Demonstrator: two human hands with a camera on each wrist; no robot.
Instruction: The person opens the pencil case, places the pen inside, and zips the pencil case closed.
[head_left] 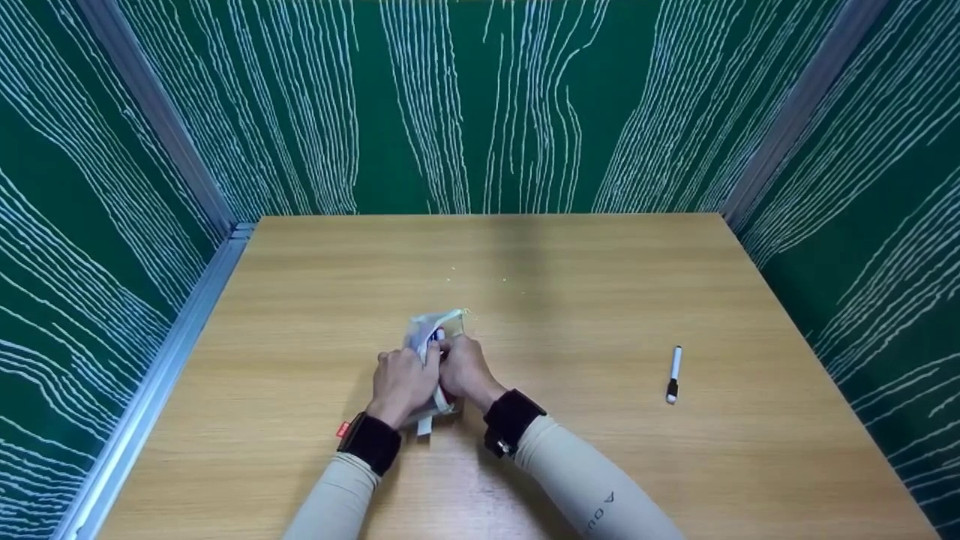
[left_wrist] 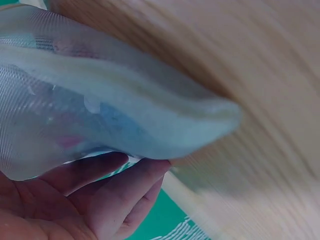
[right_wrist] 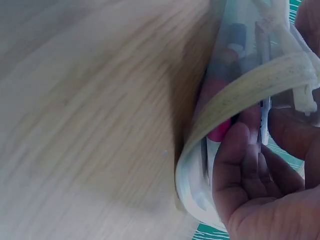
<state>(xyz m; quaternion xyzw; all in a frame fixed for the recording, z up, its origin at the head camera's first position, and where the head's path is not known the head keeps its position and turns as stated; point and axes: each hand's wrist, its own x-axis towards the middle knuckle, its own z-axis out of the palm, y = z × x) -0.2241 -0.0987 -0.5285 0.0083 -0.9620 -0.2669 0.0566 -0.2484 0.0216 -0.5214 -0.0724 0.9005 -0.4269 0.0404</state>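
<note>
A translucent mesh zip pouch (head_left: 420, 330) stands on the table, its zipped mouth parted. My left hand (head_left: 403, 379) grips its left side; in the left wrist view the fingers (left_wrist: 125, 195) lie along the mesh. Inside the mouth is my right hand (head_left: 466, 367), its fingers (right_wrist: 232, 160) curled among the contents. A slim white marker (right_wrist: 265, 122) stands between its thumb and fingers. Beside them lies a pink-and-white marker (right_wrist: 219, 132), partly covered by the zip edge. Other contents show only dimly through the mesh (left_wrist: 115, 120).
A white marker with a black cap (head_left: 673, 375) lies on the right of the wooden table (head_left: 585, 465). A few tiny specks (head_left: 504, 280) are on the surface beyond the pouch. Green walls with white lines (head_left: 480, 112) enclose the back and sides.
</note>
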